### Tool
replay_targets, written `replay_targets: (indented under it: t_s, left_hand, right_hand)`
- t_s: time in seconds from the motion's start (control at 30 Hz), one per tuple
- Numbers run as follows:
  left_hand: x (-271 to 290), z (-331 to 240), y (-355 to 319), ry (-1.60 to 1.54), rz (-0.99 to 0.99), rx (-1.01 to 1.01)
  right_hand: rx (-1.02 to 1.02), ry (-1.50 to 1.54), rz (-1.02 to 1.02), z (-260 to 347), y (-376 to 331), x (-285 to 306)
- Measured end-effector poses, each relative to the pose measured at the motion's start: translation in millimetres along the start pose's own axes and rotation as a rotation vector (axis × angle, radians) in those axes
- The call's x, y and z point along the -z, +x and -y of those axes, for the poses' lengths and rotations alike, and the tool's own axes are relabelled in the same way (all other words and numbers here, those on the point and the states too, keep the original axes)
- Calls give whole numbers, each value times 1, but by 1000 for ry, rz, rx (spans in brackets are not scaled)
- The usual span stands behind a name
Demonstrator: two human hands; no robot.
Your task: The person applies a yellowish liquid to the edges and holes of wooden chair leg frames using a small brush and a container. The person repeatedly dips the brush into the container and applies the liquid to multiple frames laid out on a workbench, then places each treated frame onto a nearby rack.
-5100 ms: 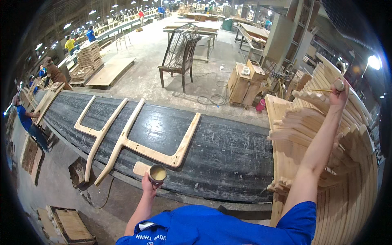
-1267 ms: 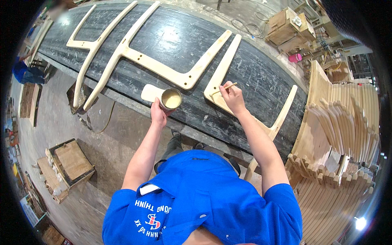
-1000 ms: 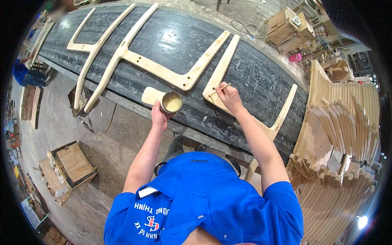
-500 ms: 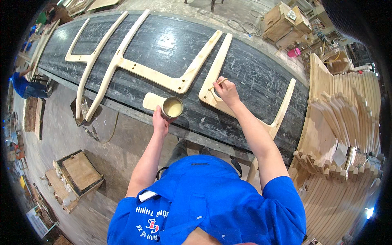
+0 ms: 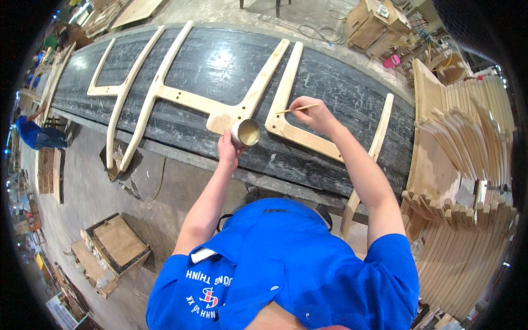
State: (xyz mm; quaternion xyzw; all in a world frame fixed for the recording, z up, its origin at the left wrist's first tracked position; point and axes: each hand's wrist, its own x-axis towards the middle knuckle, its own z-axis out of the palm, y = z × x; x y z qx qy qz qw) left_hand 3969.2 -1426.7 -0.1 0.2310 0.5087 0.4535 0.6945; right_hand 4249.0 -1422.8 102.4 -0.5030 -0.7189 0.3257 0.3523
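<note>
My left hand [image 5: 227, 149] is closed around a small round can [image 5: 246, 133] of pale yellow paste or liquid. A flat, pale board with rounded corners [image 5: 220, 122] juts out beside the can and overlaps the corner of the middle wooden frame [image 5: 201, 103]. My right hand [image 5: 316, 115] pinches a thin wooden stick [image 5: 300, 109]. The stick's tip is over the corner of the right wooden frame [image 5: 279, 93], close to its dark holes; whether it touches is unclear. Part of that frame is hidden by my right forearm.
The frames lie on a long, scuffed black table [image 5: 214, 60], with another frame [image 5: 125, 82] at the left. Stacked curved wooden parts [image 5: 467, 137] stand at the right. A wooden box [image 5: 118, 239] is on the floor at lower left. Another person [image 5: 33, 132] stands far left.
My left hand has moved the can and board rightward, toward the right frame. My right hand has shifted slightly right, and the stick now lies flatter. The whole view has moved a little.
</note>
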Motion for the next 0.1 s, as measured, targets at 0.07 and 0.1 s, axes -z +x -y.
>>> replay_targets:
  t_s: [0.07,0.1]
  left_hand:
    - [-21,3,7,28,-1,-27]
    - [-30,5,9,78,11,20]
  right_hand:
    - [-195,188,-186,10,-19,0]
    - [-247,246,-202,16,-30,2]
